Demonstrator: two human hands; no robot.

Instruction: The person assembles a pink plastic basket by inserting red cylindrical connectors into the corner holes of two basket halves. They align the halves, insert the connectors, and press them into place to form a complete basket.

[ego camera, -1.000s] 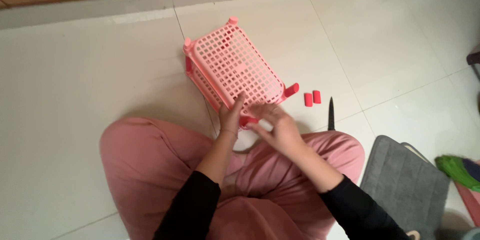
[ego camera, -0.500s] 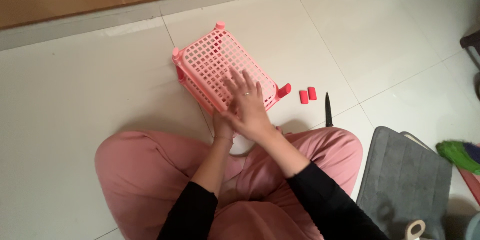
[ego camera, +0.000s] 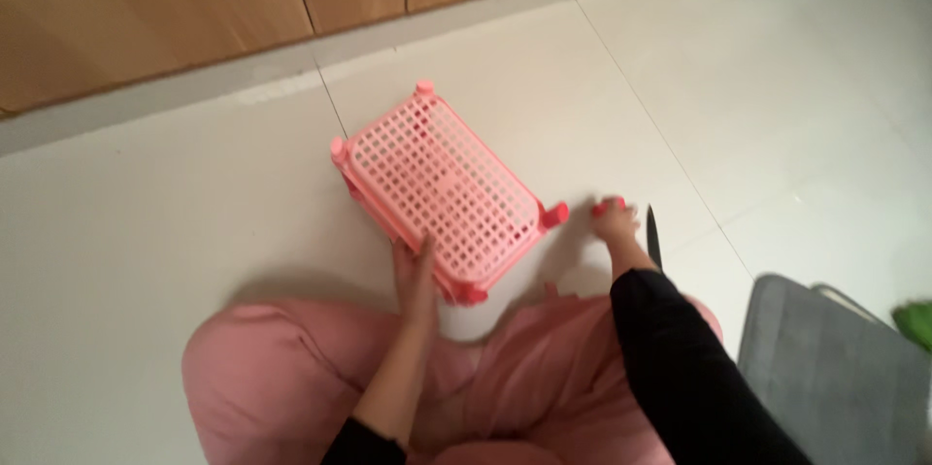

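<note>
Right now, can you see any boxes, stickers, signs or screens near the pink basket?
None in view: no package, label, sign or screen.
Pink basket: upside down on the pale tiled floor, plain lattice, no sticker showing; left hand at its near edge.
Right hand: on small pink pieces beside a dark knife, both unmarked.
</note>
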